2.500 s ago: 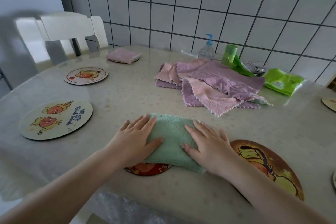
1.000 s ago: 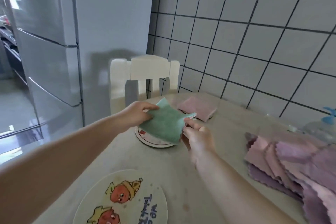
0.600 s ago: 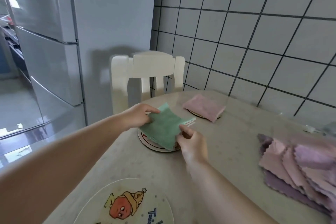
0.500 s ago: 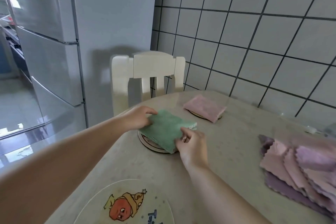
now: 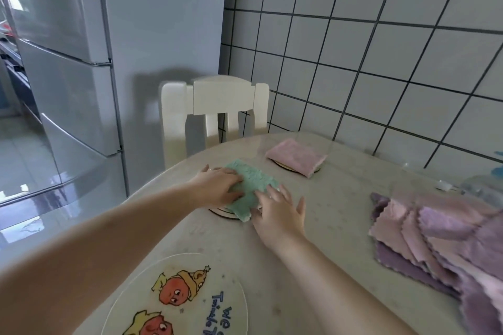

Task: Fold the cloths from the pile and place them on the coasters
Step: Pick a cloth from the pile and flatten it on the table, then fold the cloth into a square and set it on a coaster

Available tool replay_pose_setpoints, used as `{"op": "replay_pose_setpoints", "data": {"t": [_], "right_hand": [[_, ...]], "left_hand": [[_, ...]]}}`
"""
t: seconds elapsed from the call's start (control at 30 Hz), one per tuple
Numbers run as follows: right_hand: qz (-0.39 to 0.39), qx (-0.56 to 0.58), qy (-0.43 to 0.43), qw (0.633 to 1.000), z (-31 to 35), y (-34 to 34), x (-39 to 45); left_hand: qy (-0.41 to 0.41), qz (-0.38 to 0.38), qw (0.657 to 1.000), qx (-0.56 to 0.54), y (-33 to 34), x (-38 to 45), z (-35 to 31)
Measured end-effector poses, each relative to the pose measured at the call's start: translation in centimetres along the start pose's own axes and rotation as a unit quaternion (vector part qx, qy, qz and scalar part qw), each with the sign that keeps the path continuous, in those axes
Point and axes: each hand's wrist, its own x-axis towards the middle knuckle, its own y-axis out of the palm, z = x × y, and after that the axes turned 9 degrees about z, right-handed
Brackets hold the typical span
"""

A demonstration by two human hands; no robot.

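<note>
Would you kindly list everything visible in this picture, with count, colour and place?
Green cloth: 1, folded, on a coaster mid-table.
Pink cloth: 1, folded, on a far coaster.
Cloth pile: several, pink and purple, right side.
Cartoon coaster: 1, white with orange figures, near edge.
Table: 1, beige.
Chair: 1, cream, behind table.
Fridge: 1, silver, left.
Tiled wall: white, dark grout, behind.
Bottle: clear, far right, mostly cut off.
Left hand: flat on green cloth.
Right hand: fingers spread, at cloth's near edge.

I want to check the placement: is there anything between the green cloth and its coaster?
Nothing visible. The green cloth lies directly on the coaster, whose rim shows beneath it. The left hand and right hand rest flat on the cloth.
</note>
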Motion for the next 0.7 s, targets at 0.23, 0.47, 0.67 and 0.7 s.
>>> {"op": "replay_pose_setpoints", "data": {"t": [0.23,0.47,0.67,0.7], "right_hand": [[-0.075,0.018,-0.023,0.997,-4.0,-2.3,-5.8],[-0.111,-0.032,0.006,0.993,-11.9,-5.1,-14.5],[-0.126,-0.065,0.088,0.986,-19.5,-7.1,-22.2],[-0.138,-0.06,0.106,0.983,-20.7,-7.4,-23.3]], "left_hand": [[0.115,-0.129,0.98,-0.101,-1.7,-2.4,-7.5],[0.176,-0.094,0.966,-0.166,-1.4,-2.8,-19.0],[0.232,-0.059,0.96,-0.146,1.1,-1.5,-28.7],[0.246,-0.057,0.957,-0.144,1.2,-1.5,-30.2]]}}
